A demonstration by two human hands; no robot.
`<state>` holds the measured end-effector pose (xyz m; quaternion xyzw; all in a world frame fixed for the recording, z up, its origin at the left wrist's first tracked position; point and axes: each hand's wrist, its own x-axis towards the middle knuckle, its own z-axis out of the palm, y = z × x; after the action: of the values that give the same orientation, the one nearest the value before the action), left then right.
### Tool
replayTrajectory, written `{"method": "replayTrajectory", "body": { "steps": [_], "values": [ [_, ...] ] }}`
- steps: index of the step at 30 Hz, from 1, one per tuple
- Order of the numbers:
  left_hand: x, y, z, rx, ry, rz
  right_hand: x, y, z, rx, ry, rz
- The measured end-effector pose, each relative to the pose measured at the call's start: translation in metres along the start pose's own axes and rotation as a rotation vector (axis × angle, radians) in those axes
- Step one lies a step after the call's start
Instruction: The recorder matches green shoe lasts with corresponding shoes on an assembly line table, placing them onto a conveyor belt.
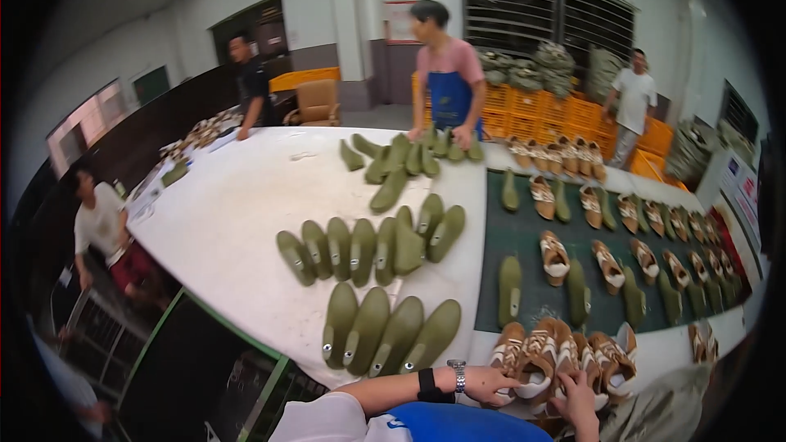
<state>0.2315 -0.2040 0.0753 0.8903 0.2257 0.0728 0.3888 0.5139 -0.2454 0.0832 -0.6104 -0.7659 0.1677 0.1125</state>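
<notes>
Several brown-and-white sneakers [536, 354] stand side by side at the near right edge of the table, heels toward me. My left hand [489, 383], with a metal watch and a black band on its wrist, grips the heel ends of sneakers at the left of the row. My right hand [575, 399] holds the heel of a sneaker near the middle, fingers bent over its collar. Parts of both hands' fingers are hidden among the shoes. Left of my hands, green shoe lasts [367, 329] lie in rows on the white tabletop [221, 205].
A dark green conveyor belt [532, 233] at the right carries sneakers and lasts in rows. Across the table, a person in a blue apron [450, 86] handles more lasts [399, 151]. Other people stand farther off. Orange crates [524, 106] and sacks line the back wall.
</notes>
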Motion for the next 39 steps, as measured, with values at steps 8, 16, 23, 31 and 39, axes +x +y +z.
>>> {"method": "replayTrajectory", "body": {
  "steps": [8, 16, 23, 31, 39],
  "values": [
    [-0.051, 0.003, 0.003, -0.041, 0.210, -0.239, 0.012, -0.030, -0.008, 0.106, -0.059, 0.278],
    [-0.043, 0.003, 0.005, -0.374, 0.360, -0.257, 0.012, -0.051, -0.035, 0.408, 0.679, -0.057],
    [-0.037, -0.017, -0.012, -0.847, 0.649, -0.095, 0.031, -0.157, 0.007, 0.407, 0.367, -0.725],
    [-0.062, -0.009, -0.038, -1.351, 0.855, -0.026, 0.053, -0.171, 0.000, 0.570, 0.207, -0.748],
    [-0.053, -0.003, -0.039, -1.198, 0.903, -0.156, 0.081, -0.162, 0.006, 0.537, 0.424, -0.470]
  ]
}}
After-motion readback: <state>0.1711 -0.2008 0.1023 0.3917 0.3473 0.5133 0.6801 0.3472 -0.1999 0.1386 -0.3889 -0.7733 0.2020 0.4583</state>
